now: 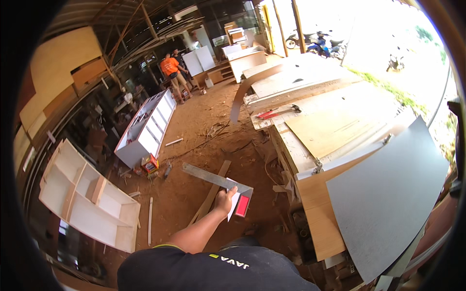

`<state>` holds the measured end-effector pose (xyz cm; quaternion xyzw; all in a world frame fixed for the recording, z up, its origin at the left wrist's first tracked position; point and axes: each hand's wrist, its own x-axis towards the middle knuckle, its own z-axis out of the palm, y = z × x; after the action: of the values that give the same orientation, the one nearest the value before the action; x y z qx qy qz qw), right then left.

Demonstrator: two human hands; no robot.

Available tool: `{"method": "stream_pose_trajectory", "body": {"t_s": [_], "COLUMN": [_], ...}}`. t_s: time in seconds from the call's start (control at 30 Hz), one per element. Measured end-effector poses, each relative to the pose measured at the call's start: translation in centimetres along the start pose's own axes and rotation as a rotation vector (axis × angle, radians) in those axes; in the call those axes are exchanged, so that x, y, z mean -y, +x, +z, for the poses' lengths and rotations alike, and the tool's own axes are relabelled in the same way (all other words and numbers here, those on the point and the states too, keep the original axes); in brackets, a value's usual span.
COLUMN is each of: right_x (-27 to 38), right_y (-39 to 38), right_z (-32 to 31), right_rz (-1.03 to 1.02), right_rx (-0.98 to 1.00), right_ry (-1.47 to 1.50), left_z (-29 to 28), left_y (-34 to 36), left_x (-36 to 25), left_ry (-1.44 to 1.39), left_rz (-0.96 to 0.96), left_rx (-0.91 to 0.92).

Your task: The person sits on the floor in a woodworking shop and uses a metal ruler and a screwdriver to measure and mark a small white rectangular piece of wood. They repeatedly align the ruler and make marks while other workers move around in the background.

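Note:
My left hand (224, 202) is closed around a metal try square (206, 175), held out over the dirt floor in front of me. Its long grey blade points away to the left, and the short arm with a red panel (242, 206) hangs toward me. A thin white piece (232, 207) shows beside the fingers, against the square; what it is I cannot make out. My right hand is out of view.
On the right stands a long workbench with a wooden board (335, 123) and a red-handled hammer (279, 112). A large grey sheet (388, 199) leans over its near end. Unfinished cabinets (92, 191) lie left. A person in orange (170, 66) works farther back.

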<state>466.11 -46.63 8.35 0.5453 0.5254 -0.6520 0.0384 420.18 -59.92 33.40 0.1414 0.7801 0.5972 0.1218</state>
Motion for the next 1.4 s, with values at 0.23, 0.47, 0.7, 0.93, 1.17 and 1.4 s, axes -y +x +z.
{"method": "stream_pose_trajectory", "body": {"t_s": [0.23, 0.47, 0.7, 0.93, 1.17, 1.4], "right_x": [17.0, 32.3, 35.6, 37.0, 40.6, 43.4], "right_y": [-3.4, -10.0, -12.3, -12.1, -13.6, -12.5], "right_z": [8.4, 13.7, 20.3, 32.2, 43.6, 51.3], "right_rz": [-0.337, -0.527, -0.528, -0.481, -0.389, -0.425], "right_rx": [0.549, 0.894, 0.704, 0.587, 0.728, 0.853], "right_ry": [-0.343, -0.219, -0.219, -0.289, -0.394, -0.578], "left_z": [-3.9, -2.9, -6.5, -15.7, -26.3, -32.7], "left_y": [-7.1, -7.3, -3.7, 1.6, 3.6, 5.0], "left_x": [3.1, -2.4, -4.0, 0.3, 2.3, 3.6], "left_ry": [-0.001, 0.013, -0.147, -0.168, -0.361, -0.247], "left_rz": [-0.165, -0.03, -0.052, -0.129, -0.17, -0.083], "left_rx": [-0.107, 0.175, 0.298, 0.244, 0.19, -0.05]}}
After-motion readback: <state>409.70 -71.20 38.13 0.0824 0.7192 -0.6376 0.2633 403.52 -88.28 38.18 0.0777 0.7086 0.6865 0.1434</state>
